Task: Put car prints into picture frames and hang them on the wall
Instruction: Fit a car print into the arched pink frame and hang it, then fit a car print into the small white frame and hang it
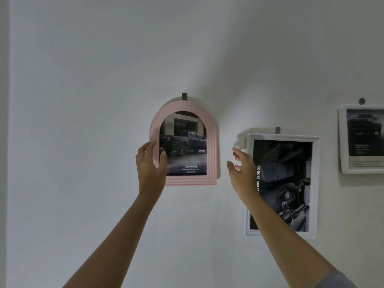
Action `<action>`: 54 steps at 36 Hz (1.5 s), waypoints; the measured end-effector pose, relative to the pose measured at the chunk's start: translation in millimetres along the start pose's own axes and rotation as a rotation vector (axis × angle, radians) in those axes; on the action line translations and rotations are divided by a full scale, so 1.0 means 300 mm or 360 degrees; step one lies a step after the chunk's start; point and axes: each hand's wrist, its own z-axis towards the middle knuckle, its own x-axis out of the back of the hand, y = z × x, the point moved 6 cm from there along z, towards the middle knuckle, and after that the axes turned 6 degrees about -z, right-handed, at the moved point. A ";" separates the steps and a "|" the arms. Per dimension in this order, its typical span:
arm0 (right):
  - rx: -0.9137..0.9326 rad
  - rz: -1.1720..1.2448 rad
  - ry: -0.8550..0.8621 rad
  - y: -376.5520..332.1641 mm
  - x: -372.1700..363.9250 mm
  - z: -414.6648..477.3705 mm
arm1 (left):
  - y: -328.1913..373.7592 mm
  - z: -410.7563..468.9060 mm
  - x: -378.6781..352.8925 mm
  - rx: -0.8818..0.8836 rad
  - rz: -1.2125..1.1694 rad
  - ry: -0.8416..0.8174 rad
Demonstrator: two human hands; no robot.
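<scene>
A pink arched frame (pixel 211 142) with a print of a dark pickup truck (pixel 187 142) hangs against the white wall under a small grey hook (pixel 184 96). My left hand (pixel 149 163) grips the frame's lower left edge, thumb on the front. To the right of the frame my right hand (pixel 242 169) is held up, fingers spread, holding nothing and apart from the frame. It partly covers a white rectangular frame (pixel 314 183) holding a dark car-interior print.
A third white frame (pixel 342 142) with a dark car print hangs at the far right under a round peg (pixel 361 101). A grey hook (pixel 277 130) holds the middle frame. Bare white wall (pixel 83 100) spreads left and above.
</scene>
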 end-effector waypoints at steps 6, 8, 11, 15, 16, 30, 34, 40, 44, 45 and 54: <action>0.0081 -0.0123 0.0060 0.056 0.238 0.107 | 0.175 0.012 -0.185 -0.0290 0.0002 -0.0154; 0.0095 -0.0201 0.0046 0.098 0.329 0.143 | 0.238 0.001 -0.277 -0.0352 0.0054 -0.0181; 0.0111 -0.0353 0.0078 0.172 0.480 0.195 | 0.335 -0.034 -0.441 -0.0357 0.0076 -0.0225; 0.0153 -0.0558 0.0126 0.309 0.695 0.265 | 0.472 -0.115 -0.702 -0.0423 0.0016 -0.0305; 0.0153 -0.0581 0.0132 0.351 0.744 0.284 | 0.506 -0.139 -0.767 -0.0444 -0.0006 -0.0322; -0.0051 -0.0746 0.0258 0.865 1.219 0.456 | 0.718 -0.458 -1.513 -0.0206 -0.0198 -0.0631; -0.0173 -0.0553 0.0198 0.960 1.233 0.502 | 0.699 -0.495 -1.606 -0.0165 -0.0184 -0.0574; -0.0171 -0.0340 0.0247 1.007 1.220 0.533 | 0.673 -0.517 -1.681 -0.0032 -0.0434 -0.0522; -0.0169 -0.0269 0.0291 1.012 1.225 0.538 | 0.674 -0.509 -1.687 0.0075 -0.0660 -0.0474; -0.0167 -0.0255 0.0293 1.010 1.228 0.536 | 0.674 -0.509 -1.686 0.0100 -0.0705 -0.0473; -0.0126 0.0006 0.0289 0.923 1.274 0.430 | 0.690 -0.569 -1.584 0.0190 -0.0836 -0.0416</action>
